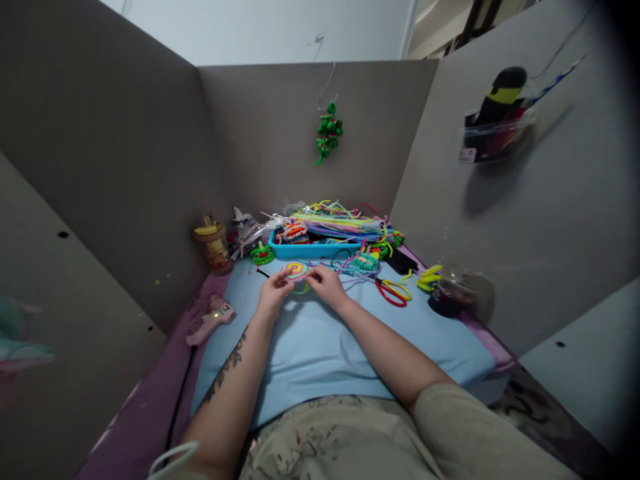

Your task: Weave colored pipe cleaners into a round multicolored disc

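My left hand (274, 291) and my right hand (326, 283) meet over a light blue mat (320, 347). Both pinch a small round spiral of pink, yellow and green pipe cleaner (296, 270), the left at its lower left edge and the right at its right edge. The fingers of both hands are curled around the spiral's rim. A green loop of it peeks out below, between the hands.
A blue tray (313, 251) heaped with coloured pipe cleaners (340, 223) stands behind the hands. Red-handled scissors (391, 292) lie to the right, a pink glue gun (210, 320) to the left, a jar (214, 247) at back left. Grey panels wall the desk; a green ornament (329, 131) hangs.
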Demonstrator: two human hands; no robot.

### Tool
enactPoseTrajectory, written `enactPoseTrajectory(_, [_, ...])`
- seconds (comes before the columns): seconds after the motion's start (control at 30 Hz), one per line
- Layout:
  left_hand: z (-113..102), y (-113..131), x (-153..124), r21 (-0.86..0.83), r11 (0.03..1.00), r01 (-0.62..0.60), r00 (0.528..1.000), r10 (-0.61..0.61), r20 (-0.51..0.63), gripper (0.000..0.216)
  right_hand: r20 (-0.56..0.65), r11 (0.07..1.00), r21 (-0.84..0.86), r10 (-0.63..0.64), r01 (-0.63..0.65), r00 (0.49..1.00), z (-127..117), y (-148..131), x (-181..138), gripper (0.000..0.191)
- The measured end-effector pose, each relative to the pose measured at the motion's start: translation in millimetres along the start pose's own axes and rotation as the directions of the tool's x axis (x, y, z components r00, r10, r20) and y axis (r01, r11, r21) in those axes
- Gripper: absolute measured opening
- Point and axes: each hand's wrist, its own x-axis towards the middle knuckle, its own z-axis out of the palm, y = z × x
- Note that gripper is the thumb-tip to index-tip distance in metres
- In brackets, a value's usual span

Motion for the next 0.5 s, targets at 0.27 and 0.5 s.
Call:
enactPoseTrajectory(0.27, [-1.5,-1.4,-0.5,-0.011,1.000,0.029,0.999,-0.029,0.020,0.043,0.049,0.953,0.213,0.208,-0.214,0.977,0.4,-0.9,1.0,0.019])
enactPoseTrajectory(0.5, [-0.8,-1.6,-0.7,0.028,0.999,0.044,0.999,-0.044,0.016,0.038,0.073,0.932,0.257,0.244,-0.255,0.967,0.2,-1.3,0.0,0.021])
